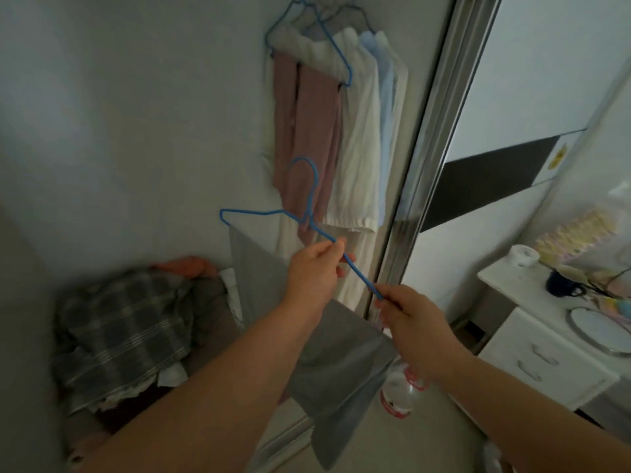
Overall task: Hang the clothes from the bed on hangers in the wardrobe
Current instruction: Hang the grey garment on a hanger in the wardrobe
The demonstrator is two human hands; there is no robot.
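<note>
A blue wire hanger [259, 213] is held in front of the open wardrobe, tilted, with a grey garment [338, 367] draped over its bar and hanging down. My left hand [312, 268] pinches the hanger's right shoulder wire. My right hand [409, 319] pinches the hanger's far right corner. Above, pink [307, 131], white [358, 141] and pale blue [387, 107] clothes hang on blue hangers [327, 39] inside the wardrobe. A heap of checked clothes [126, 332] lies low at the left.
The wardrobe's sliding mirror door [437, 131] stands right of the hung clothes. A white chest of drawers [546, 353] at the right carries a dark mug [560, 283] and a round mirror. A plastic bottle [399, 390] stands on the floor under my right forearm.
</note>
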